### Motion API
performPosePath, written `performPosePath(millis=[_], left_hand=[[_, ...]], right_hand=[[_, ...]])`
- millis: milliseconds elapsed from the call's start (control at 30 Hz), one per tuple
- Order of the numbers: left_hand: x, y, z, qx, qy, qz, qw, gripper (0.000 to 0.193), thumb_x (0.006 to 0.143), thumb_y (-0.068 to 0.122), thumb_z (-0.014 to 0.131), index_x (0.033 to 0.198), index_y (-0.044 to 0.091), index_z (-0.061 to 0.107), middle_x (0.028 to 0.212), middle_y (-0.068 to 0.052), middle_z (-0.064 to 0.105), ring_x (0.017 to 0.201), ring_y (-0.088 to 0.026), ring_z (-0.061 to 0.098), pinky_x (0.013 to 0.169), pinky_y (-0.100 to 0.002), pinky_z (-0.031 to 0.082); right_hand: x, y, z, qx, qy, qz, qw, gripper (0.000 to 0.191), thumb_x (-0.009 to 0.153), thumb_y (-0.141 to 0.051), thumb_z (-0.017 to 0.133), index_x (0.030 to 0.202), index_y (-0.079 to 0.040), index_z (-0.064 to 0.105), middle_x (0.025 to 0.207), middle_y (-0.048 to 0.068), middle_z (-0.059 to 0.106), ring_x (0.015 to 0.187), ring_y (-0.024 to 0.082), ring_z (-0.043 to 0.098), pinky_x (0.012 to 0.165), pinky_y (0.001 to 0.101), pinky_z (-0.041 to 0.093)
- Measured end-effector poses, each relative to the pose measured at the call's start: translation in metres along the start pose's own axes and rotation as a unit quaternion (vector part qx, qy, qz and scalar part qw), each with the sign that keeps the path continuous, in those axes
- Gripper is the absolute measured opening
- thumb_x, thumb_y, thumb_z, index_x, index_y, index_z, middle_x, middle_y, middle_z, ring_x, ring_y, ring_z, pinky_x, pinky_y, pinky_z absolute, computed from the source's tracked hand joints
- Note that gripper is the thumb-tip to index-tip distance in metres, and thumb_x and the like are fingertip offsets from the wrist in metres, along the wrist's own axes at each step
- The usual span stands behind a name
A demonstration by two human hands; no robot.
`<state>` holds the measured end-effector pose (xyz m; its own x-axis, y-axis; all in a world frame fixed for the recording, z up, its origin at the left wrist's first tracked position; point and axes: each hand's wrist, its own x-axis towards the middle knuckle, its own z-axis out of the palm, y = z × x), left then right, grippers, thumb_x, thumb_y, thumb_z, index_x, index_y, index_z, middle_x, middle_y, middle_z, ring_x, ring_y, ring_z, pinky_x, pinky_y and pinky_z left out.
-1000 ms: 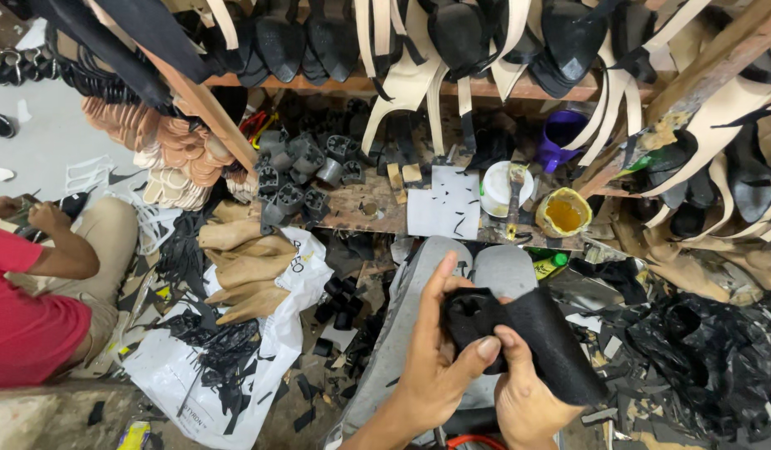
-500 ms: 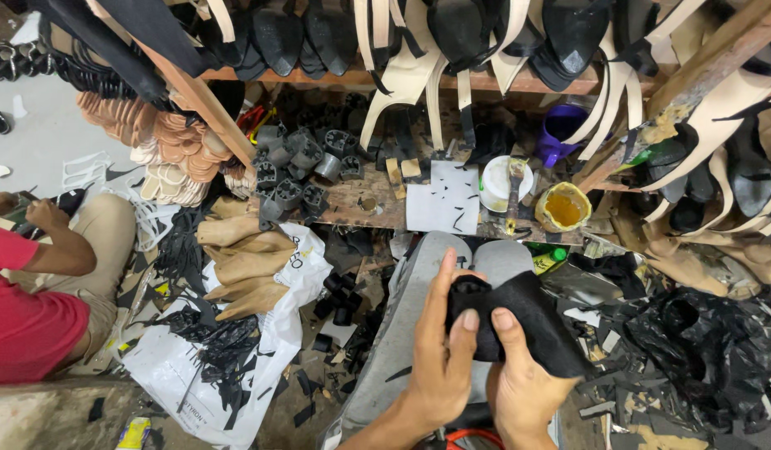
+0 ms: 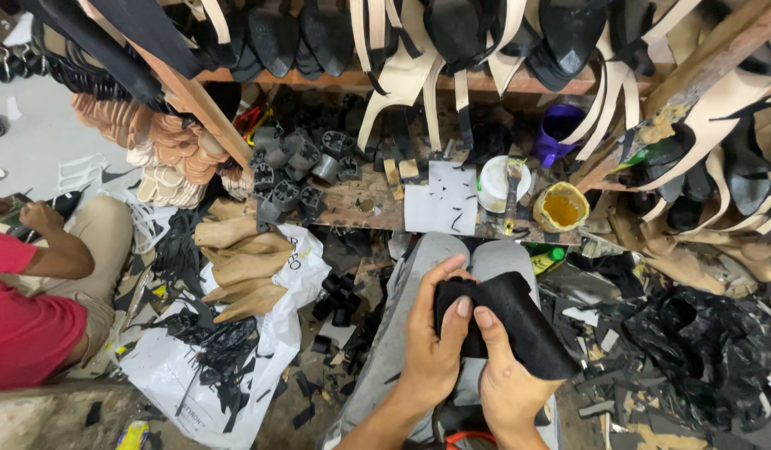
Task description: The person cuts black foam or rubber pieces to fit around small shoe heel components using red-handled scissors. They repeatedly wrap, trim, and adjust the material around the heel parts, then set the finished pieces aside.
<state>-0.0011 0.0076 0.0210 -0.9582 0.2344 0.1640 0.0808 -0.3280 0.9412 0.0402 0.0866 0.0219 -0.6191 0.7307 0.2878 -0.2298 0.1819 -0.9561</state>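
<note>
We see the black piece (image 3: 518, 321) held over the lap, on the grey trousers (image 3: 419, 283), between both hands. Its long axis runs from upper left, at the fingertips, down to the lower right, where the free end hangs past the right hand (image 3: 506, 383). The left hand (image 3: 431, 337) pinches the folded upper end with thumb against fingers; the right hand presses its thumb on the middle from below (both are closed on it). The left hand is nearer to the fold. The underside of the piece is hidden, and we cannot tell its material.
</note>
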Motion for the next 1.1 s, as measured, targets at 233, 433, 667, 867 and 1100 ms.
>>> performPosePath(millis=[233, 433, 667, 867, 1100], left_hand=[[0.008, -0.002, -0.011, -0.019, -0.011, -0.029, 0.999, 0.038, 0.110, 0.023, 0.049, 0.137, 0.000, 0.062, 0.112, -0.004, 0.063, 0.101, -0.009, 0.053, 0.092, -0.024, 0.043], [0.004, -0.001, -0.011, -0.069, -0.095, -0.077, 0.990, 0.067, 0.097, 0.019, 0.061, 0.155, 0.009, 0.030, 0.132, -0.004, 0.049, 0.123, -0.013, 0.049, 0.108, -0.026, 0.038], [0.028, -0.004, -0.031, 0.085, -0.040, -0.021, 0.995, 0.060, 0.100, 0.019, 0.057, 0.155, 0.004, 0.038, 0.133, -0.010, 0.054, 0.122, -0.017, 0.051, 0.109, -0.028, 0.040], [0.065, -0.018, -0.068, -0.018, -0.004, -0.117, 0.993, 0.050, 0.103, 0.028, 0.049, 0.148, 0.007, 0.048, 0.140, -0.009, 0.054, 0.130, -0.017, 0.049, 0.114, -0.030, 0.033], [0.074, -0.006, -0.075, -0.137, -0.090, -0.209, 0.964, 0.058, 0.103, 0.028, 0.049, 0.158, 0.012, 0.039, 0.145, -0.007, 0.050, 0.125, -0.016, 0.047, 0.099, -0.030, 0.036]], right_hand=[[-0.001, 0.003, -0.001, -0.033, -0.031, -0.002, 0.999, 0.018, 0.085, -0.001, 0.082, 0.100, 0.004, 0.075, 0.097, 0.006, 0.076, 0.084, 0.013, 0.070, 0.083, 0.0264, 0.055], [0.010, 0.012, -0.004, -0.023, -0.003, 0.027, 0.999, 0.019, 0.086, -0.001, 0.081, 0.104, 0.003, 0.075, 0.100, 0.006, 0.075, 0.086, 0.013, 0.070, 0.083, 0.0264, 0.056], [0.023, 0.062, -0.042, 0.046, -0.201, 0.247, 0.947, 0.011, 0.099, -0.010, 0.068, 0.106, -0.002, 0.072, 0.089, 0.010, 0.072, 0.073, 0.018, 0.065, 0.069, 0.0321, 0.053], [-0.022, 0.111, -0.107, 0.017, -0.532, 0.433, 0.727, 0.018, 0.103, -0.018, 0.066, 0.108, -0.001, 0.070, 0.077, 0.011, 0.068, 0.061, 0.019, 0.061, 0.057, 0.0331, 0.049], [-0.044, 0.136, -0.129, 0.052, -0.531, 0.460, 0.710, 0.027, 0.103, -0.024, 0.064, 0.109, 0.002, 0.068, 0.070, 0.010, 0.064, 0.056, 0.017, 0.056, 0.052, 0.0307, 0.044]])
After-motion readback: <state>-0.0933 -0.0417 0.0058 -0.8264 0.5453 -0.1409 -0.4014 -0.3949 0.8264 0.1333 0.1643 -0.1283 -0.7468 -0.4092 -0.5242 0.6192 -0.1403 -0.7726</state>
